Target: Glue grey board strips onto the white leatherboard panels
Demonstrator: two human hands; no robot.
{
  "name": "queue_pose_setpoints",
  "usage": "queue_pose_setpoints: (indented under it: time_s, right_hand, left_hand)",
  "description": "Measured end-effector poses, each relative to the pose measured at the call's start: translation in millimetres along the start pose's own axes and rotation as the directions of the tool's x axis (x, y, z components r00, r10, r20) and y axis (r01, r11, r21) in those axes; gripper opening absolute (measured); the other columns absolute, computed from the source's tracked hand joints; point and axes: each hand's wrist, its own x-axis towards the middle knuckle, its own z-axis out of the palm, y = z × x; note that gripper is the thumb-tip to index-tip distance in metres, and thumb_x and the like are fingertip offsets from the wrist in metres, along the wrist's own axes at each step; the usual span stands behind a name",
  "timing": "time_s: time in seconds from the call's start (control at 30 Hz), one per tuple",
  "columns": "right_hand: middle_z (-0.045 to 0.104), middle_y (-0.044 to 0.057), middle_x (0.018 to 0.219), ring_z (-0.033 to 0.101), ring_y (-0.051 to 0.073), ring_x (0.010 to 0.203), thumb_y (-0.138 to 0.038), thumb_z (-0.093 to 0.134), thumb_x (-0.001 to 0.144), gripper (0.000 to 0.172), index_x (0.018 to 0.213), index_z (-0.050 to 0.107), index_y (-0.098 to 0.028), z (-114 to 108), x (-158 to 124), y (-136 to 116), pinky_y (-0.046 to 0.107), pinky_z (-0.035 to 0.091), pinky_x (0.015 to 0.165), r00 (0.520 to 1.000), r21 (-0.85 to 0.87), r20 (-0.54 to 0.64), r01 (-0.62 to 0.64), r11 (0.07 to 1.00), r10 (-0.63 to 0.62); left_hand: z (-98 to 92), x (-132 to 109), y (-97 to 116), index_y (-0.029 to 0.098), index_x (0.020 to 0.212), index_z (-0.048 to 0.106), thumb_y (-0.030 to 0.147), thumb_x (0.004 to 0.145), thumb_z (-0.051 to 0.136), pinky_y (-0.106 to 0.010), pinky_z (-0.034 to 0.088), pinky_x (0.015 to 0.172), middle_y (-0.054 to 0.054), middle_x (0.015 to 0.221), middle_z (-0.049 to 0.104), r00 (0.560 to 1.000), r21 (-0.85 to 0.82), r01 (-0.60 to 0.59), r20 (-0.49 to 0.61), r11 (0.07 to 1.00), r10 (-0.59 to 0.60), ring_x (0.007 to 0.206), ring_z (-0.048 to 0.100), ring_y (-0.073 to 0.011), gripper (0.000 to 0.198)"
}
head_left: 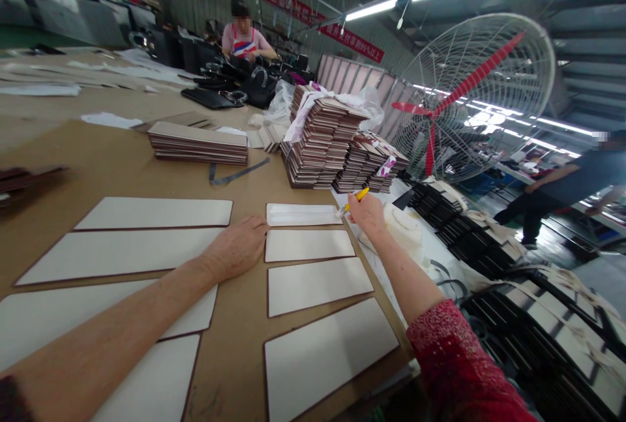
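My right hand (366, 212) grips a brush with a yellow handle (361, 194); its pale tip touches the right end of a small panel (304, 214) streaked with wet-looking white. My left hand (239, 246) lies on the brown work surface, its fingertips at that panel's left edge and nothing held in it. Below the streaked panel, in a column, lie a plain pale panel (309, 244), a wider one (319, 285) and a large one (330, 357). Longer pale panels (156, 212) with dark edges are laid out on the left, partly covered by my left forearm.
Tall stacks of brown-edged panels (317, 138) stand at the far side, with a lower stack (198, 143) left of them. A dark strip (242, 173) lies between. Black pieces (454, 233) line the right side below a large fan (469, 96). A co-worker (243, 37) sits beyond black bags.
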Motion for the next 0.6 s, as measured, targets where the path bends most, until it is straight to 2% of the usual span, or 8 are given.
queue_pose_setpoints:
  time_s: [0.17,0.3,0.4,0.5,0.6]
  right_hand:
    - [0.068,0.002,0.056,0.068,0.016,0.051,-0.036,0.063,0.095,0.024,0.081,0.068,-0.017,1,-19,-10,0.022,0.054,0.051,0.999,0.158,0.035,0.007,0.987,-0.013]
    - [0.07,0.001,0.062,0.064,0.013,0.045,-0.033,0.056,0.097,0.023,0.086,0.066,-0.016,11,-48,-19,0.023,0.057,0.047,0.988,0.34,0.154,-0.074,0.938,0.022]
    - [0.069,0.001,0.062,0.064,0.012,0.045,-0.031,0.055,0.098,0.021,0.088,0.065,-0.015,20,-69,-22,0.022,0.058,0.045,0.965,0.428,0.259,-0.158,0.89,0.047]
    - [0.068,0.0,0.061,0.063,0.012,0.045,-0.029,0.056,0.098,0.02,0.089,0.065,-0.014,33,-82,-21,0.022,0.057,0.044,0.941,0.468,0.331,-0.222,0.855,0.063]
    - [0.068,0.0,0.061,0.063,0.012,0.044,-0.031,0.058,0.097,0.021,0.088,0.066,-0.013,45,-90,-21,0.022,0.057,0.043,0.924,0.479,0.377,-0.257,0.839,0.068]
  left_hand:
    - [-8.2,3,6,0.009,0.105,0.073,0.013,0.092,0.049,-0.045,0.048,0.101,-0.02,0.112,0.069,1.0,-0.033,0.006,0.021,0.999,-0.005,0.111,0.062,-0.0309,0.027]
    - [-23.5,3,5,0.01,0.109,0.071,0.014,0.094,0.045,-0.047,0.048,0.1,-0.019,0.114,0.068,0.998,-0.066,0.037,0.049,0.997,-0.034,0.11,0.062,-0.0316,0.03]
    - [-38.2,1,-3,0.018,0.103,0.074,0.015,0.092,0.05,-0.037,0.05,0.094,-0.01,0.104,0.071,0.99,-0.149,-0.044,0.128,0.988,0.063,0.101,0.066,-0.0243,0.026]
    - [-49.6,-1,-10,0.025,0.098,0.076,0.014,0.088,0.055,-0.023,0.05,0.085,0.0,0.098,0.071,0.956,-0.318,-0.125,0.215,0.94,0.2,0.092,0.068,-0.0145,0.026]
    - [-54.6,-3,-11,0.025,0.098,0.076,0.012,0.088,0.054,-0.021,0.047,0.083,0.001,0.096,0.07,0.935,-0.49,-0.105,0.248,0.865,0.255,0.09,0.067,-0.0127,0.028]
